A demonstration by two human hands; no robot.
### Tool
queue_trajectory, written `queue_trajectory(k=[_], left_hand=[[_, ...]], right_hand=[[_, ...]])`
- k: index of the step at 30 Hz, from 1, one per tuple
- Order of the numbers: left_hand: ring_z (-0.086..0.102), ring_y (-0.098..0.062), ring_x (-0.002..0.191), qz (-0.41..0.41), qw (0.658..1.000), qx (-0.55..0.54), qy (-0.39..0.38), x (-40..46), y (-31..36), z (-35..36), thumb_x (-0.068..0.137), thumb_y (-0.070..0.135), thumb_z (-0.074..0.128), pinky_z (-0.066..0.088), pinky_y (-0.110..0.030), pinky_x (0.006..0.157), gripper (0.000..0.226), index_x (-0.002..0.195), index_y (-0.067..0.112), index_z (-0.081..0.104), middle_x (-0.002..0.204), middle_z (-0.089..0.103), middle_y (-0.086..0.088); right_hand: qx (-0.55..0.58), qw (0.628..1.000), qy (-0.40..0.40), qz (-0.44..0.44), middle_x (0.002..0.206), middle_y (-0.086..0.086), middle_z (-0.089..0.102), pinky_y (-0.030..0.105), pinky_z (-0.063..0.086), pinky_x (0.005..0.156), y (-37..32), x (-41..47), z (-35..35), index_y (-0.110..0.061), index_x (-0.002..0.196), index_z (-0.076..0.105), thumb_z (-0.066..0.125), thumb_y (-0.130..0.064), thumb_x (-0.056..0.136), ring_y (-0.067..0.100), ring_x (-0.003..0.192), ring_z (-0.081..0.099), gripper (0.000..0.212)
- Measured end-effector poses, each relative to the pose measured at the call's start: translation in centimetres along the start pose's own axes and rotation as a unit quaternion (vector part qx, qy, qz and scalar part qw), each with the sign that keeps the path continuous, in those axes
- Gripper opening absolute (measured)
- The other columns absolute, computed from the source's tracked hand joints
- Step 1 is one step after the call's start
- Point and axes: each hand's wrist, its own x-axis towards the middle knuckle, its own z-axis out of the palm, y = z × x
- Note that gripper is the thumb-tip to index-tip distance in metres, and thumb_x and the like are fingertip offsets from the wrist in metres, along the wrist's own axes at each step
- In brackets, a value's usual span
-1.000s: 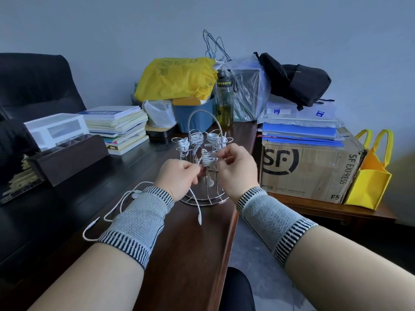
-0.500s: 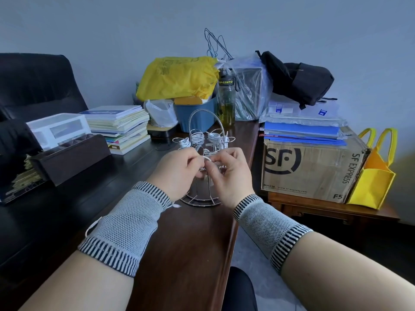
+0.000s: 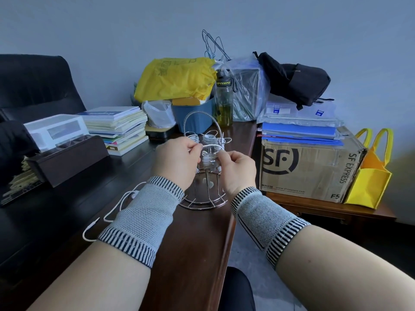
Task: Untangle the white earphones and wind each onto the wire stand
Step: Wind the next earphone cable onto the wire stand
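Dark wood surface (image 3: 197, 248) runs away from the camera, black chair (image 3: 33, 86) at far left. Cardboard box (image 3: 310, 169) marked SF sits on a lower side table to the right, blue folders (image 3: 298, 131) stacked on top, yellow tote bag (image 3: 370, 173) just beside the box. At the back of the surface: yellow plastic bag (image 3: 177, 79), black backpack (image 3: 296, 81), stack of books (image 3: 119, 126), green-tinted bottle (image 3: 224, 102). Wire stand (image 3: 203, 198) stands upright near the right edge of the surface, arched handle on top, several white earphones (image 3: 210, 139) already coiled on its upper arms. Both hands are raised in front of the stand's middle, wrists in grey knit bands. Left hand (image 3: 177, 160) has fingers curled, pinching a white cord. Right hand (image 3: 238, 167) likewise curled, pinching the same cord, which runs taut between the two grips; probably one continuous wire, though the coil behind blurs it. Loose earphone cable (image 3: 116, 205) lies on the surface left of the left wrist, plug end (image 3: 93, 223) nearest the camera.
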Motion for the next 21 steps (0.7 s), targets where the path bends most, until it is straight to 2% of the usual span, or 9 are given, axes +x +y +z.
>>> queue_trajectory(k=[3, 6, 8, 11, 14, 17, 21], left_hand=[[0.057, -0.021, 0.072, 0.052, 0.975, 0.215, -0.030, -0.1, 0.9, -0.1, 0.101, 0.031, 0.043, 0.041, -0.032, 0.056, 0.034, 0.083, 0.016, 0.068, 0.075, 0.066, -0.002], [0.052, -0.023, 0.077, 0.035, 0.958, 0.279, -0.051, -0.1, 1.2, 0.1, 0.101, 0.034, 0.041, 0.039, -0.032, 0.063, 0.033, 0.089, 0.016, 0.066, 0.083, 0.064, -0.004], [0.050, -0.023, 0.075, 0.017, 0.959, 0.276, -0.056, -0.3, 1.1, 0.3, 0.100, 0.034, 0.043, 0.038, -0.031, 0.064, 0.029, 0.088, 0.017, 0.063, 0.081, 0.059, -0.003], [0.051, -0.022, 0.074, 0.019, 0.968, 0.244, -0.057, -0.6, 0.7, 0.4, 0.100, 0.032, 0.043, 0.038, -0.030, 0.063, 0.026, 0.082, 0.017, 0.056, 0.083, 0.062, -0.003], [0.054, -0.022, 0.077, 0.013, 0.981, 0.179, -0.079, -0.9, 0.4, 0.3, 0.096, 0.027, 0.047, 0.039, -0.030, 0.063, 0.027, 0.074, 0.014, 0.054, 0.079, 0.061, -0.003], [0.052, -0.022, 0.076, -0.009, 0.987, 0.124, -0.104, -1.1, -0.2, 0.4, 0.092, 0.025, 0.051, 0.038, -0.032, 0.063, 0.029, 0.065, 0.012, 0.049, 0.075, 0.059, -0.005], [0.050, -0.016, 0.069, -0.014, 0.991, 0.065, -0.118, -1.1, -0.9, 0.5, 0.089, 0.024, 0.056, 0.037, -0.030, 0.062, 0.029, 0.063, 0.013, 0.053, 0.069, 0.058, 0.000]], right_hand=[[-0.030, 0.999, 0.016, 0.022, 0.048, 0.000, 0.049, 0.027, 0.037, 0.053, -0.6, 0.3, 0.2, 0.007, 0.071, 0.066, 0.058, -0.027, 0.089, 0.014, 0.047, 0.041, 0.039], [-0.086, 0.996, 0.015, 0.029, 0.050, 0.003, 0.050, 0.028, 0.040, 0.052, -1.3, 0.8, 0.2, 0.003, 0.066, 0.067, 0.055, -0.025, 0.086, 0.018, 0.047, 0.044, 0.037], [-0.125, 0.992, 0.005, 0.034, 0.047, 0.001, 0.048, 0.024, 0.037, 0.049, -1.6, 1.1, 0.0, -0.004, 0.057, 0.063, 0.055, -0.026, 0.086, 0.017, 0.045, 0.043, 0.037], [-0.157, 0.987, -0.002, 0.043, 0.041, -0.002, 0.040, 0.024, 0.028, 0.044, -1.8, 1.5, -0.2, -0.010, 0.045, 0.047, 0.057, -0.027, 0.085, 0.014, 0.040, 0.037, 0.045], [-0.168, 0.985, -0.006, 0.043, 0.039, -0.003, 0.035, 0.024, 0.026, 0.044, -1.7, 1.7, -0.2, -0.013, 0.042, 0.040, 0.058, -0.028, 0.084, 0.014, 0.039, 0.034, 0.048], [-0.129, 0.991, 0.001, 0.043, 0.041, -0.004, 0.040, 0.026, 0.035, 0.049, -1.2, 1.6, -0.1, -0.015, 0.044, 0.046, 0.061, -0.029, 0.082, 0.016, 0.043, 0.039, 0.043], [-0.080, 0.997, -0.001, 0.001, 0.055, -0.008, 0.056, 0.027, 0.045, 0.059, -0.4, 1.0, -0.6, -0.019, 0.060, 0.057, 0.065, -0.025, 0.083, 0.011, 0.054, 0.052, 0.026]])
